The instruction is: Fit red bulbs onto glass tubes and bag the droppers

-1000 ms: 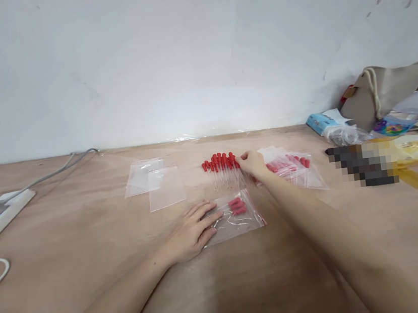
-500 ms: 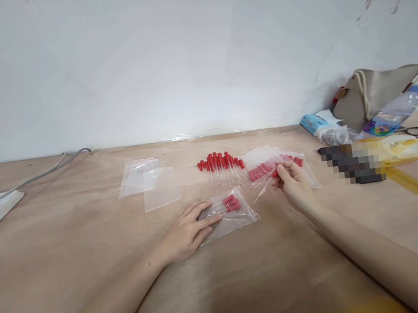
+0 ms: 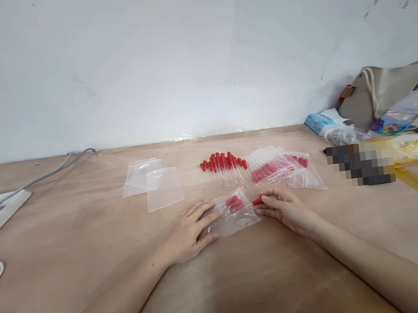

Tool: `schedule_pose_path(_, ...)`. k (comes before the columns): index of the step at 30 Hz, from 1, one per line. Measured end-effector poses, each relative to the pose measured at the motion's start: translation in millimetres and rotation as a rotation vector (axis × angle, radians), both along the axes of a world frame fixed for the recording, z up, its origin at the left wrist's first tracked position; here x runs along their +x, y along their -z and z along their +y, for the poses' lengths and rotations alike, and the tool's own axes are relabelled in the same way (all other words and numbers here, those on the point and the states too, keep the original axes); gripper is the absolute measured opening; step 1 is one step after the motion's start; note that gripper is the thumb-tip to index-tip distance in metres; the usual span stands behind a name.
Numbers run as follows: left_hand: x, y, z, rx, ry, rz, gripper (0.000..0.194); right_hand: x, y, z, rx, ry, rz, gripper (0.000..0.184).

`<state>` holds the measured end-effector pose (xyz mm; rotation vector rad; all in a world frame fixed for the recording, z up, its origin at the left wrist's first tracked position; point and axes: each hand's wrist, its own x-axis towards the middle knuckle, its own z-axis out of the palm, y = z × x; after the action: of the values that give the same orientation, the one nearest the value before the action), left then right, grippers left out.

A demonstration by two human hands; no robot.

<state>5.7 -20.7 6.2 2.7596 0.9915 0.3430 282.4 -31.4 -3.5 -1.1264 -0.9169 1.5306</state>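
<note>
My left hand (image 3: 195, 229) lies with its fingers apart on the left part of a clear zip bag (image 3: 236, 225). Inside that bag are a few droppers with red bulbs (image 3: 234, 203). At the bag's right end, my right hand (image 3: 286, 210) pinches another dropper (image 3: 257, 201) by its red bulb; its tube points left into the bag's mouth. Beyond the hands lies a pile of loose red-bulbed droppers (image 3: 223, 162). Right of the pile, filled zip bags (image 3: 271, 166) overlap each other. To the left lie flat zip bags (image 3: 164, 192) with nothing visible inside.
A white power strip (image 3: 8, 214) with a grey cable (image 3: 51, 177) sits at far left. On the right are a tissue pack (image 3: 319, 122), a grey bag (image 3: 394, 88), a plastic bottle (image 3: 402, 115), a yellow package (image 3: 413, 147) and a blurred dark object (image 3: 362, 165). A wall stands behind.
My right hand has taken a dropper from the pile, swung right with it, then brought it to the zip bag's right end. My left hand has stayed on the bag.
</note>
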Motion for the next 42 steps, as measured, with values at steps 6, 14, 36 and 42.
schedule_pose_path(6, 1, -1.8, 0, -0.005, -0.003, -0.003, 0.048, 0, 5.2, 4, 0.197, -0.212, -0.504, 0.027)
schedule_pose_path(14, 1, -2.5, -1, -0.013, -0.012, 0.017, 0.048, -2, 2.0, 4, 0.364, -0.206, -0.765, 0.025)
schedule_pose_path(36, 1, 1.5, 0, 0.07, 0.132, -0.118, 0.025, -15, -7.2, -3, 0.092, -0.238, -0.504, 0.037)
schedule_pose_path(42, 1, 1.2, -1, 0.02, 0.1, -0.145, 0.029, -11, -5.7, 7, 0.238, -0.169, -0.58, 0.029)
